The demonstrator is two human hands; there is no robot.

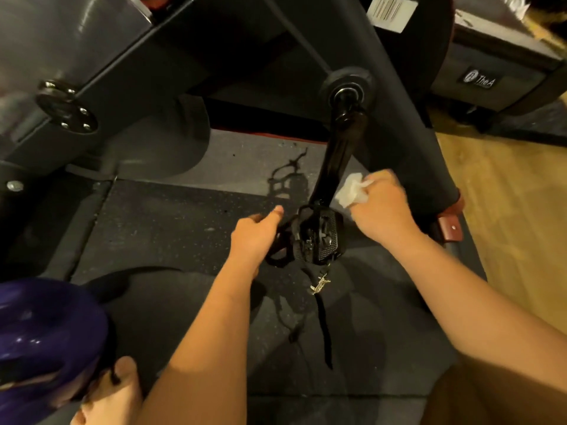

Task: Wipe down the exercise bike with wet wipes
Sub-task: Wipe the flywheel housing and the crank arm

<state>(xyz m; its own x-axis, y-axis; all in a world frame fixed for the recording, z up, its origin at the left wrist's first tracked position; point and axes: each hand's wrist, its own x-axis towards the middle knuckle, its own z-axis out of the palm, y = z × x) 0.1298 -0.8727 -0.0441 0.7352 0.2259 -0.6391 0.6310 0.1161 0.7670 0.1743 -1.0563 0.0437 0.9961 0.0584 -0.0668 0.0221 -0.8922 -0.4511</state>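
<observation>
1. The person works low on the exercise bike (122, 56), at the crank arm (334, 161) and the pedal (319, 237), which hang over the middle of the rubber mat (171, 225).
2. The right hand (380, 207) pinches a crumpled white wet wipe (351, 190) and presses it on the lower part of the crank arm, just above the pedal.
3. The left hand (254, 237) has its fingers curled round the toe cage of the pedal, probably to hold it steady.
4. The task seems to be in progress: the crank arm is under the wipe now. Whether the pedal, its hanging strap (325, 326) and the big dark frame are already wiped cannot be told.
5. A black tag (480, 78) on a dark box beyond the far right corner of the mat reads "TheA". A white barcode sticker (391, 10) sits on the frame; its print is not readable.
</observation>
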